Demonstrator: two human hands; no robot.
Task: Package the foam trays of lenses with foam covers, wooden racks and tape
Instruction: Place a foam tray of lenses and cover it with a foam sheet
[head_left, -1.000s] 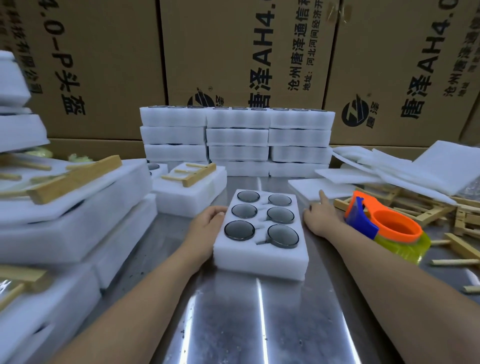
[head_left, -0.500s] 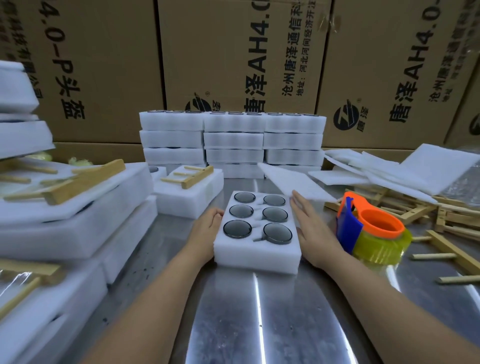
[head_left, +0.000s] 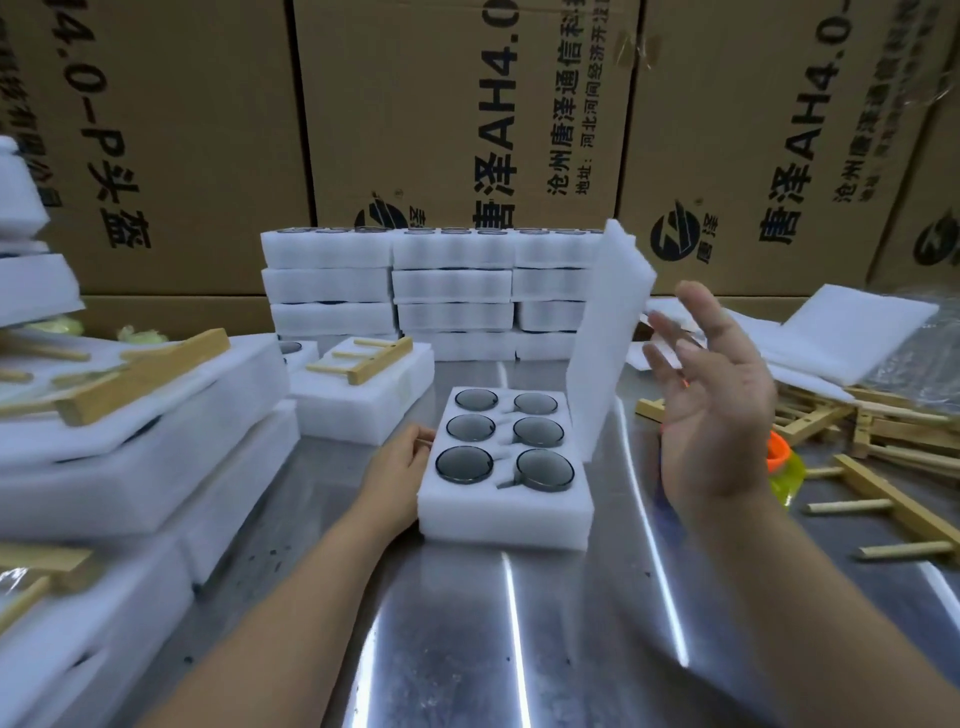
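Foam tray (head_left: 504, 519) of six lenses (head_left: 464, 464) sits on steel table (head_left: 519, 639), left hand (head_left: 400, 467) resting loose-fingered against its left wall, likely steadying it, foam cover (head_left: 608, 338) standing near-upright at its right edge, right hand (head_left: 717, 415) spread open just beyond, seemingly to tip cover over lenses

Straight beyond the left hand (head_left: 400, 467), the middle cardboard box (head_left: 441, 104) reads sideways "唐泽AH4.0", with smaller lines "沧州唐泽通信科" and "地址:河北河间经济开", both cut off at the top. Beyond the right hand (head_left: 711, 405), the right box (head_left: 779, 104) shows "唐泽AH4.0" beside a round logo marked "唐泽"; its smaller print is blurred. Far to the left of the left hand, the left box (head_left: 171, 104) reads "4.0-P头盔".
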